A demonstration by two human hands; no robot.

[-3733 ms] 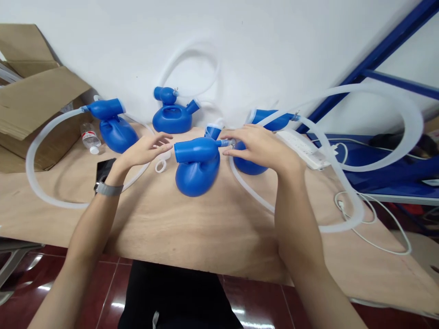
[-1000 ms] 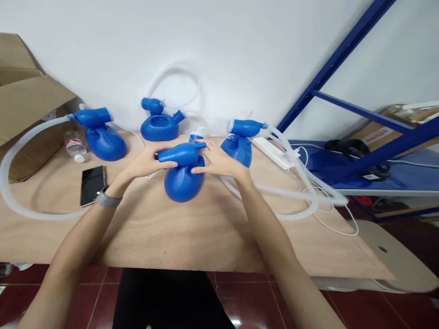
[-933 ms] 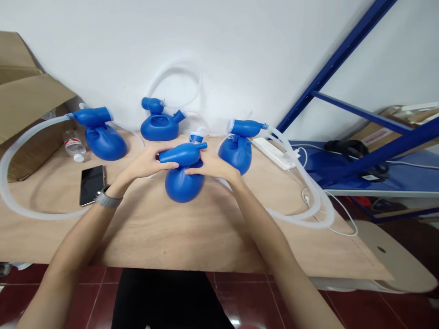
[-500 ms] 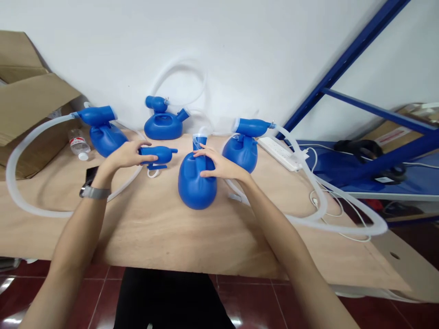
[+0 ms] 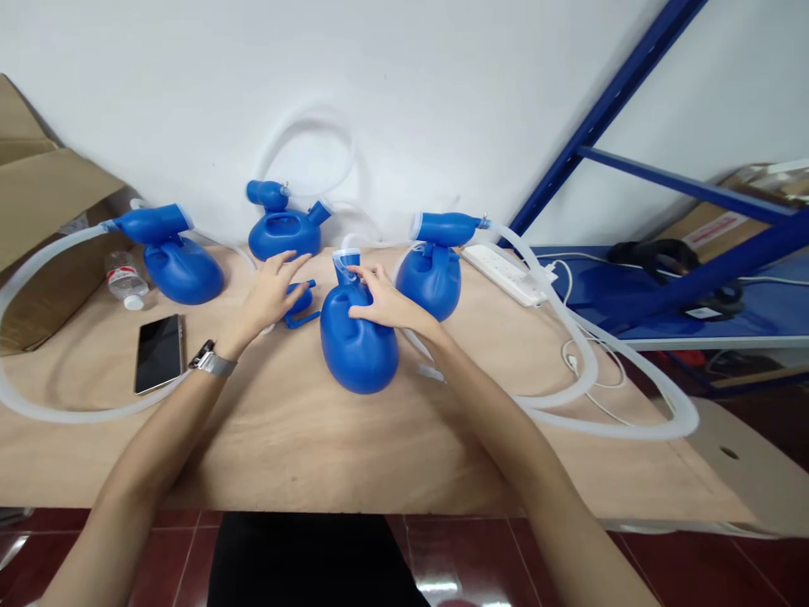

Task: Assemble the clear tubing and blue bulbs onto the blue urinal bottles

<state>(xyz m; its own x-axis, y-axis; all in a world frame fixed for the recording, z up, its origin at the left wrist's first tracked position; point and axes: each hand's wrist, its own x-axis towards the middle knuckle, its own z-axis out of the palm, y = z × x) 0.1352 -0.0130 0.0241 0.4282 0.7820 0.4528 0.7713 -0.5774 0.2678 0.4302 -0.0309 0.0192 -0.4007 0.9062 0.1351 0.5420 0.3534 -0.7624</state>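
My right hand [image 5: 388, 302] grips a blue plastic urinal bottle [image 5: 360, 354] around its handle, thumb on the near side and fingers by the neck. The bottle stands on the wooden table with its white-rimmed mouth pointing away from me. My left hand [image 5: 270, 295] is above a small blue nozzle piece [image 5: 299, 299], its fingers apart; the hand partly covers the piece. A blue strip [image 5: 304, 319] lies beside that piece. Close behind the gripped bottle, to the right, stands another urinal bottle [image 5: 430, 282] with a nozzle and clear hose attached.
More hosed bottles stand at left [image 5: 183, 270] and against the wall [image 5: 284, 236]. A phone [image 5: 159, 354], a water bottle [image 5: 125, 278] and a cardboard box [image 5: 50, 244] are at left. A power strip [image 5: 506, 274] and looped hose [image 5: 657, 426] are at right, beside a blue rack [image 5: 607, 101].
My left hand has let go of the nozzle piece and opened, moving right and partly over it. The phone has come into full view. My right hand stays on the bottle.
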